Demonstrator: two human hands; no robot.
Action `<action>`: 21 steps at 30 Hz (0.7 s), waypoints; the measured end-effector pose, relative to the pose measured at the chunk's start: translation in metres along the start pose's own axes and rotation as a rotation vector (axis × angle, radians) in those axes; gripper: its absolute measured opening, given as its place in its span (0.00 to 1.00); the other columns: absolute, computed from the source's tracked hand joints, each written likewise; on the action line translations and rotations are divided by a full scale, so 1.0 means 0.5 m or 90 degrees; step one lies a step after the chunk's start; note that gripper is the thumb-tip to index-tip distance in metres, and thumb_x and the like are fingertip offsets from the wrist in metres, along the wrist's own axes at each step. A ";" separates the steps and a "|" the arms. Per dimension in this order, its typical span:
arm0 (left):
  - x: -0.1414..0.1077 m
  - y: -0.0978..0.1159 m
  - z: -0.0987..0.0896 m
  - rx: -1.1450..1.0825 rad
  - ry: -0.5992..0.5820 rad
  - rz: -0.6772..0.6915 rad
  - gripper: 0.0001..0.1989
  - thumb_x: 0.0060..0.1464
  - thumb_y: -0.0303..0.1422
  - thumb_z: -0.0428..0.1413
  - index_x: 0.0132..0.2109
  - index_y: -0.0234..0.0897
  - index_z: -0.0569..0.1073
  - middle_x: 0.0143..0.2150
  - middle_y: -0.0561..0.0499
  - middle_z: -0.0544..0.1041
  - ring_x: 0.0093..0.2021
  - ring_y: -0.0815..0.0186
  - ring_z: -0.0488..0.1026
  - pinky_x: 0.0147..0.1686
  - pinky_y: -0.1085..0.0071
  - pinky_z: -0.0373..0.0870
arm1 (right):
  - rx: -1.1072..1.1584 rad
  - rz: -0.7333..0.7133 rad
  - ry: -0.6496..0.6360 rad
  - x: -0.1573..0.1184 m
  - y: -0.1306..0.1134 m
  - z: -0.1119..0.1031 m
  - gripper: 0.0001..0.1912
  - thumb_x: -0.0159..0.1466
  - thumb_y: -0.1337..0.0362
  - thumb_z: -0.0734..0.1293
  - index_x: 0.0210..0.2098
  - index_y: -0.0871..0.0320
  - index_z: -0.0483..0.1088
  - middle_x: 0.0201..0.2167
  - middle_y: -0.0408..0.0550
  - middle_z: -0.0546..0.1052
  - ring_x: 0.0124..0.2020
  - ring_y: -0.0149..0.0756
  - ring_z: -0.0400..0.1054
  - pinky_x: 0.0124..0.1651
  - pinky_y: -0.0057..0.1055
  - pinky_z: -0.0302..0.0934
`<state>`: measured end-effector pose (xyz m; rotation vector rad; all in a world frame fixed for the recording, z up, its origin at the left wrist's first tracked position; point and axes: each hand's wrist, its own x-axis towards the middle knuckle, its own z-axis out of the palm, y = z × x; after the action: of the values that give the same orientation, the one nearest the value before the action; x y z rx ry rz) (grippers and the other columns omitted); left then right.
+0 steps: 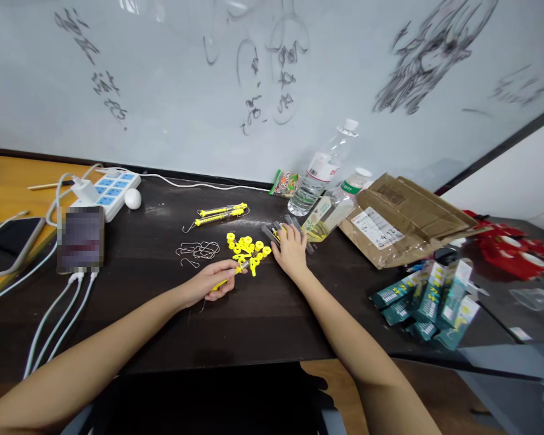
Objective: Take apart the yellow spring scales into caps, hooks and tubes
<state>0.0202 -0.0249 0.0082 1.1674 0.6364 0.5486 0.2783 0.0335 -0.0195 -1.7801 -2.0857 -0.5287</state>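
My left hand (217,280) is closed around a yellow rod with a metal spring (242,266), just in front of a pile of small yellow plastic parts (247,246). Over several clear plastic tubes (269,233) lies my right hand (291,251), its fingers on top of them; whether it grips one is unclear. Two assembled yellow spring pieces (221,214) with wire hooks rest behind the pile. Loose metal hooks (200,249) sit to the left of the pile.
Two bottles (320,175) and a snack packet (284,183) stand at the whiteboard. To the right are a cardboard parcel (403,217) and green boxes (430,296). A power strip (115,190), phones (81,238) and white cables occupy the left.
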 end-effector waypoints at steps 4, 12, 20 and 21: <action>0.002 -0.007 -0.003 -0.001 -0.005 0.012 0.18 0.59 0.42 0.50 0.51 0.34 0.66 0.22 0.60 0.61 0.13 0.80 0.50 0.10 0.83 0.43 | -0.005 -0.039 -0.051 0.010 0.000 0.020 0.24 0.65 0.68 0.55 0.59 0.50 0.61 0.64 0.49 0.58 0.64 0.52 0.45 0.60 0.58 0.40; 0.001 0.001 0.000 0.006 0.029 0.034 0.20 0.59 0.43 0.50 0.52 0.33 0.66 0.20 0.60 0.63 0.12 0.80 0.52 0.10 0.83 0.45 | -0.024 -0.019 -0.060 0.055 0.004 0.044 0.25 0.63 0.70 0.54 0.59 0.58 0.62 0.62 0.56 0.62 0.62 0.52 0.51 0.60 0.55 0.43; 0.005 -0.003 -0.003 0.019 0.040 0.041 0.21 0.59 0.44 0.50 0.50 0.32 0.66 0.17 0.58 0.67 0.11 0.78 0.54 0.10 0.82 0.46 | -0.015 -0.034 -0.009 0.043 0.013 0.034 0.21 0.65 0.62 0.57 0.55 0.61 0.66 0.60 0.59 0.63 0.61 0.52 0.52 0.61 0.52 0.41; 0.005 -0.003 -0.004 0.022 0.040 0.040 0.20 0.59 0.44 0.49 0.50 0.32 0.66 0.17 0.57 0.68 0.11 0.77 0.55 0.11 0.82 0.48 | -0.013 -0.042 -0.009 0.042 0.013 0.030 0.21 0.65 0.62 0.58 0.54 0.61 0.67 0.60 0.59 0.63 0.61 0.52 0.52 0.62 0.52 0.40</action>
<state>0.0207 -0.0222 0.0057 1.2091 0.6675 0.6318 0.2812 0.0598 -0.0221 -1.7362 -2.1631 -0.5583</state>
